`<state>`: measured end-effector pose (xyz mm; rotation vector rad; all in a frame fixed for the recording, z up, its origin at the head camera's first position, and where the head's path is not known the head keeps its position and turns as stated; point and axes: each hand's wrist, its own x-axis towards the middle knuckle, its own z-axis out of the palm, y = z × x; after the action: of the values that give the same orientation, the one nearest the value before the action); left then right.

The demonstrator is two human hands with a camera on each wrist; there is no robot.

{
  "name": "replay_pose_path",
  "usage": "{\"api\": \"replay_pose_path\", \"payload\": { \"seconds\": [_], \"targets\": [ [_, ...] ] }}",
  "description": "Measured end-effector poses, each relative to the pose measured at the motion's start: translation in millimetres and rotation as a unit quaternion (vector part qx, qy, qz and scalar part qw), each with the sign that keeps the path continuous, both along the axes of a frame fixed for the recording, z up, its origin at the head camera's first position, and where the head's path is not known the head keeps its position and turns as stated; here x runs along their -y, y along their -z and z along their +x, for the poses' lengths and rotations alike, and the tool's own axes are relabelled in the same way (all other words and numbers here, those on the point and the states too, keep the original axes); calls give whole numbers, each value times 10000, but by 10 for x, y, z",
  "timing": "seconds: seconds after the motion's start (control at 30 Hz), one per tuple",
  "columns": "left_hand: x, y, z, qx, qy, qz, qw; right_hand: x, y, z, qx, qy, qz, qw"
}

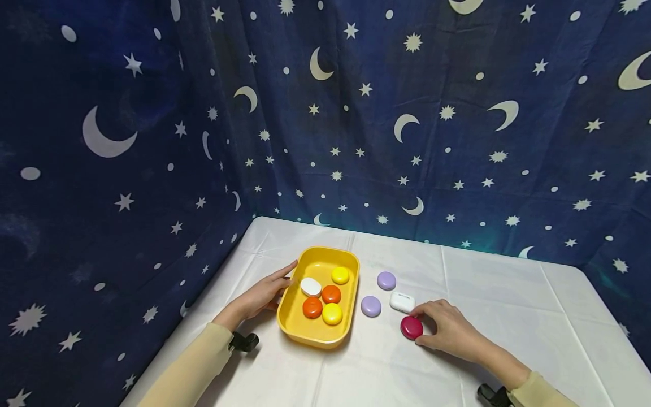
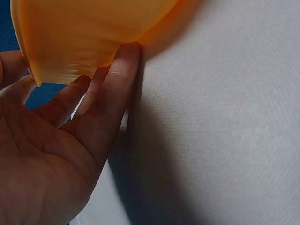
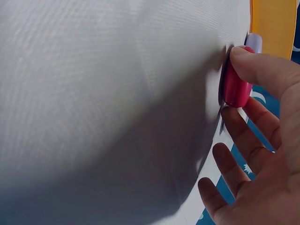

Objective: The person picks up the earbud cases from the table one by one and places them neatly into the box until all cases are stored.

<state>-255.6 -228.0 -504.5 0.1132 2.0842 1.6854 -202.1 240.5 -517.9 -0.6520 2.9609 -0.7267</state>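
Plainly, the right hand [image 1: 447,330] is pinching a glossy crimson round disc with bulging edges [image 1: 411,328], thumb on one side and index finger on the other, while its remaining fingers are standing off, spread apart. The disc is lying at the white tabletop cloth [image 1: 508,322], right of a yellow rounded-rectangular tray [image 1: 317,342] and just beside a small white rounded-oblong case [image 1: 402,302]; whether it is touching the cloth or hovering barely above, I cannot tell. Judging by its sheen, it is probably behaving as something light, stiff and hard to dent, but its smooth curved rim is likely offering little friction. Opposite edges at mid-height are therefore giving the safest hold. The left hand [image 1: 258,295] is resting its extended, parted fingers against the tray's outer wall, which is looking thin and slightly flexible, so gentle pressure is probably sufficing.
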Motion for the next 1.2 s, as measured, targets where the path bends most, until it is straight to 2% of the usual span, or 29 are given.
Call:
{"api": "replay_pose_path", "payload": {
  "seconds": [0.23, 0.57, 0.97, 1.2],
  "targets": [
    [-12, -10, 10, 6, 4, 17, 10000, 19, -8, 9, 202, 146, 67, 9997],
    [-17, -16, 6, 8, -33, -76, 10000, 30, -38, -6, 255, 80, 95, 9996],
    [-13, -9, -8, 20, -32, -37, 10000, 225, -392, -199, -420, -227, -276, 9985],
    [-2, -9, 1, -5, 17, -3, 10000, 567, -562, -399, -136, -63, -426, 9990]
  ]
}}
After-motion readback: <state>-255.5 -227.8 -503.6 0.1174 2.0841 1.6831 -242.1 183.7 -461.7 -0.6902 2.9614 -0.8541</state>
